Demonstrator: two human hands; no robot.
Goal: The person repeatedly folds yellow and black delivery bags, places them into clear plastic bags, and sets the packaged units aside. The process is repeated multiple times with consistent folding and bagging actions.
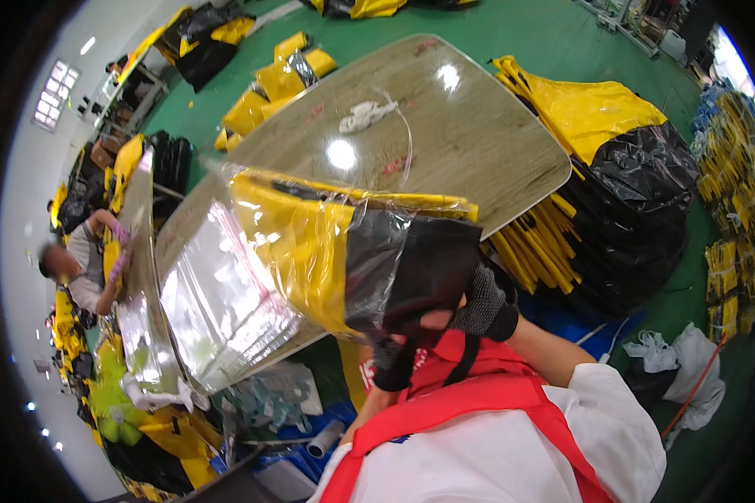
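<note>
A folded yellow-and-black sheet [310, 251], with clear plastic film around it, is held up in front of me over the near part of the table. My left hand [390, 359], in a black fingerless glove, is closed at its lower edge. Higher up on the near right side, my right hand [485, 303], in a grey-and-black mesh glove, grips the black part; some of its fingers are hidden. Just left of the bundle, flat clear plastic bags [214, 293] with a reddish edge lie on the table.
The glossy table [470, 151] carries a crumpled white piece with a cord [367, 116]. Yellow-and-black folded sheets [621, 168] bulge beside its right edge. Wrapped yellow bundles [268, 88] are beyond it. At far left another person [92, 260] works with pink gloves.
</note>
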